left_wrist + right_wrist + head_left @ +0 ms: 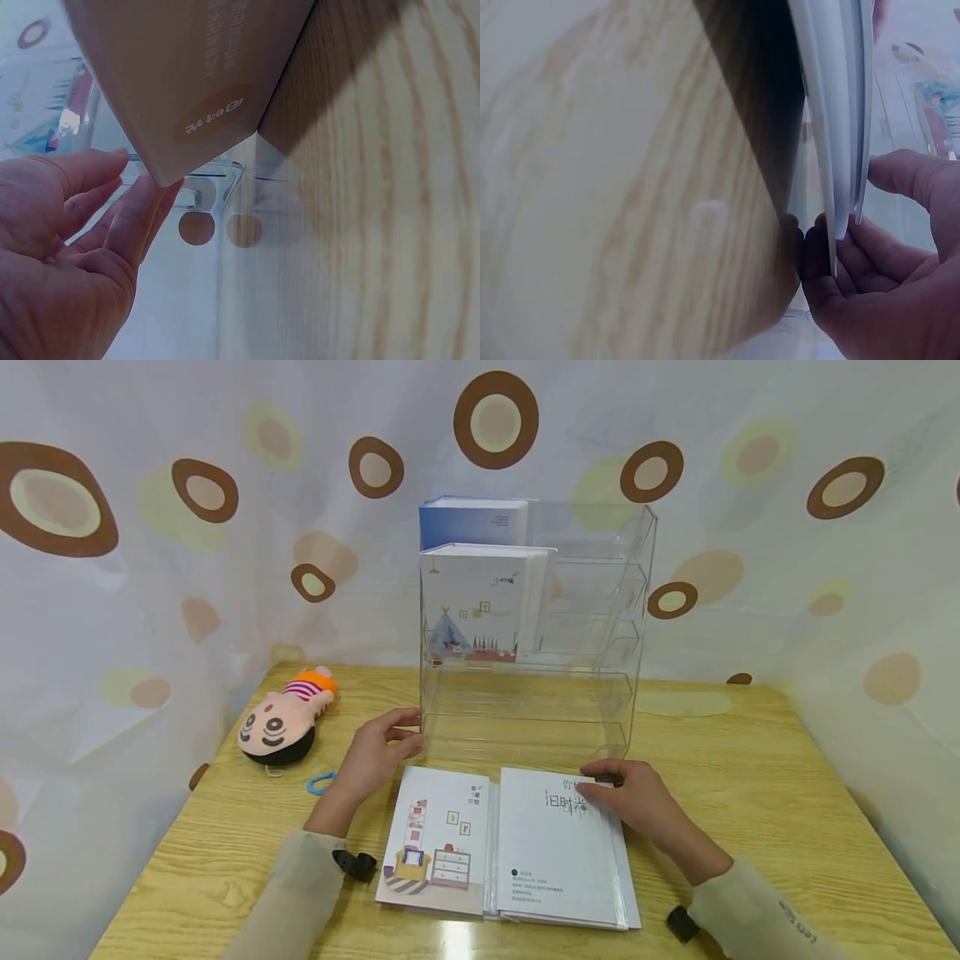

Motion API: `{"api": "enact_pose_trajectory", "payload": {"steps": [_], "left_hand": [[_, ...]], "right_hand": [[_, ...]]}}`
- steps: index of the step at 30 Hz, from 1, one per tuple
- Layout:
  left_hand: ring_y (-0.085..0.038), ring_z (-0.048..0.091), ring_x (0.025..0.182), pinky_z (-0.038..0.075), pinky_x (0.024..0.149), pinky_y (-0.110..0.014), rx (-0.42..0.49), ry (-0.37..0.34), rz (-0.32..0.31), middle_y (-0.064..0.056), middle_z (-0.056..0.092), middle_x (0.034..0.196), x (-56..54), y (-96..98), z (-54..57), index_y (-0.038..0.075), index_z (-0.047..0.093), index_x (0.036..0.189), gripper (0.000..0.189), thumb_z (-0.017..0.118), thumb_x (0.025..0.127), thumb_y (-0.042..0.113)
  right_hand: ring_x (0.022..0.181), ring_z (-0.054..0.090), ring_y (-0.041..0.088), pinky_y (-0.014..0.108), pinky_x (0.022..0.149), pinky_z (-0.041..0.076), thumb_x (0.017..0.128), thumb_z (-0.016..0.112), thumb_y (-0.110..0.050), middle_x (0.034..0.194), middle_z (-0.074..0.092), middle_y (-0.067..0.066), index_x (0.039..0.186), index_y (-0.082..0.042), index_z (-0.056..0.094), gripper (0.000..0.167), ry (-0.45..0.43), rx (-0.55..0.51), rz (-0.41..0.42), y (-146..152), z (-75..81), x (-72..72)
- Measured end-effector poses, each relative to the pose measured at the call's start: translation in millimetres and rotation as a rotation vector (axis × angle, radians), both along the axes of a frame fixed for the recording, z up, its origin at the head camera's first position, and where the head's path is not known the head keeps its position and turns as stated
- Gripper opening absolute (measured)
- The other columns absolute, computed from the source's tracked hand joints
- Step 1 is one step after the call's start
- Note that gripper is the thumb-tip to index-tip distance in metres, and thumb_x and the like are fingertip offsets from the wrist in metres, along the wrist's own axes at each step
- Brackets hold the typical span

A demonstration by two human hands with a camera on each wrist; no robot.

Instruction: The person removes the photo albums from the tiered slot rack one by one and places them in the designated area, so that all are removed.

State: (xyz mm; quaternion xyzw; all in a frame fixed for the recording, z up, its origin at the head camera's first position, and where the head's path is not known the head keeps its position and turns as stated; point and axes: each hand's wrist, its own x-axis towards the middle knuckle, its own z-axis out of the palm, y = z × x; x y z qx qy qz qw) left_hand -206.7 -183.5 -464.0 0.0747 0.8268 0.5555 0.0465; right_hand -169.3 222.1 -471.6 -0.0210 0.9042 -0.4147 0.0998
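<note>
Two white hardcover books lie side by side on the table in front of me. The left book (431, 835) has a cover drawn with furniture; the right book (558, 852) bears Chinese characters. My right hand (633, 797) grips the right book at its far right corner. In the right wrist view, the thumb is above the covers and the other fingers are around the lower edge. My left hand (375, 756) has loosely bent fingers at the lower left edge of a clear acrylic rack (525, 731). In the left wrist view, the book's corner (161, 176) partly hides its fingertips.
The tiered rack holds a blue book (472, 522) and another white book (480, 602) on its left side. To the left lie a plush doll (277, 722) and a small blue ring (321, 782). A patterned curtain (600, 435) surrounds the wooden table (735, 760).
</note>
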Motion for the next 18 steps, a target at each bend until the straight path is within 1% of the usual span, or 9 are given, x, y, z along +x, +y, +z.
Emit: {"api": "enact_pose_trajectory", "payload": {"steps": [5,9,13,18], "left_hand": [[-0.039,0.072,0.131,0.069,0.104,-0.039,0.001,0.004,0.0,-0.021,0.065,0.157,-1.2,0.2,0.6,0.004,0.057,0.162,0.05,0.067,0.113,0.009],[-0.039,0.072,0.131,0.069,0.104,-0.041,0.0,0.01,-0.003,-0.022,0.064,0.157,-1.0,-0.1,0.3,0.003,0.057,0.162,0.05,0.067,0.113,0.01],[-0.039,0.072,0.131,0.069,0.104,-0.041,-0.007,0.004,-0.001,-0.021,0.065,0.157,0.5,-0.4,0.1,0.004,0.057,0.163,0.051,0.068,0.113,0.011],[-0.04,0.072,0.131,0.069,0.104,-0.04,-0.013,0.021,-0.007,-0.023,0.065,0.157,1.3,-0.6,0.0,0.002,0.056,0.162,0.051,0.066,0.113,0.01]], "right_hand": [[0.126,0.072,0.035,0.04,0.098,0.063,0.101,0.085,-0.03,0.136,0.078,0.019,0.135,-0.002,0.079,0.044,0.011,0.025,-0.008,-2.2,2.5,0.9],[0.126,0.073,0.037,0.046,0.102,0.063,0.101,0.085,-0.031,0.136,0.078,0.019,0.135,-0.002,0.078,0.045,0.021,0.042,-0.017,-3.0,2.7,2.1],[0.126,0.074,0.037,0.047,0.103,0.064,0.101,0.085,-0.032,0.136,0.079,0.019,0.137,-0.003,0.077,0.047,0.014,0.045,-0.027,-4.1,2.4,3.7],[0.125,0.074,0.036,0.043,0.1,0.064,0.1,0.085,-0.031,0.135,0.079,0.019,0.138,-0.002,0.076,0.049,0.016,0.05,-0.036,-5.9,3.9,4.6]]}}
